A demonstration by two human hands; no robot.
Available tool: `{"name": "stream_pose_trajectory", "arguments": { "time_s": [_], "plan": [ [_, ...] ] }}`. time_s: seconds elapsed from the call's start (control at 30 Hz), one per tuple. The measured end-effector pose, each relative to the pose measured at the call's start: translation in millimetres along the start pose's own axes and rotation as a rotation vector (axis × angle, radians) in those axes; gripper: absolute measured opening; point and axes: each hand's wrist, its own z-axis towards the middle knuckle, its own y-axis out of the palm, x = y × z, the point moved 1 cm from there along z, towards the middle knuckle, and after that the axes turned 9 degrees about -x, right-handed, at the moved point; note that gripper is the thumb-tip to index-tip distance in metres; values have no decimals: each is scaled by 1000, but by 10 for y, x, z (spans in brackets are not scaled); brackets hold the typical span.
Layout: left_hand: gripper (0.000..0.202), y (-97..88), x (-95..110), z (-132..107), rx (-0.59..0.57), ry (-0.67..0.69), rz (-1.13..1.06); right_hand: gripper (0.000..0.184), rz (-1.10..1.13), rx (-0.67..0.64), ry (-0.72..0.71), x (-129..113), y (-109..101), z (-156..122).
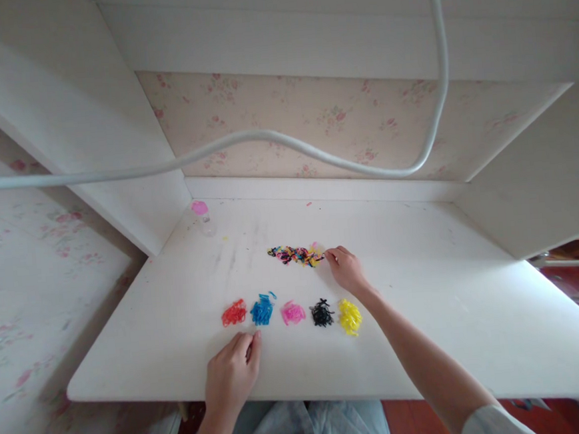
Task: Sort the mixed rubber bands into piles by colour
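Observation:
A mixed heap of small coloured rubber bands (296, 255) lies stretched out on the white desk. At its right end, my right hand (344, 267) pinches what looks like a small dark band between thumb and forefinger. Nearer me, sorted piles form a row: red bands (233, 313), blue bands (262, 309), pink bands (293, 312), black bands (322, 313) and yellow bands (350, 316). My left hand (232, 368) rests on the desk just below the red and blue piles, its fingers curled closed. Whatever may be inside it is hidden.
A small clear bottle with a pink top (203, 217) stands in the desk's back left corner. A white cable (263, 135) hangs across the view above the desk (425, 286). White side panels and a flowered back wall enclose the desk; its front edge is close to my lap.

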Motion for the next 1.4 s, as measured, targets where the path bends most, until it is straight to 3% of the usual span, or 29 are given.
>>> {"name": "stream_pose_trajectory", "arguments": {
  "time_s": [0.5, 0.73, 0.87, 1.1, 1.23, 1.4],
  "plan": [
    [34, -32, 32, 7, -5, -6, 22, 34, 195, 78, -163, -153, -127, -145],
    [32, -5, 25, -2, -5, 14, 13, 34, 136, -85, -225, -285, -164, -851],
    [30, -6, 33, 4, -21, 12, 26, 31, 42, -108, -248, -278, -145, -1158],
    [30, -17, 41, 18, -11, 16, 42, 28, -107, -120, -336, -334, -147, -1155],
    [30, -1, 34, 4, -21, 9, 30, 27, -97, -63, -350, -316, -179, -1166],
    [33, -55, 151, 60, -93, 46, 28, 27, 106, 74, -210, -50, -264, -1243]
  ]
}}
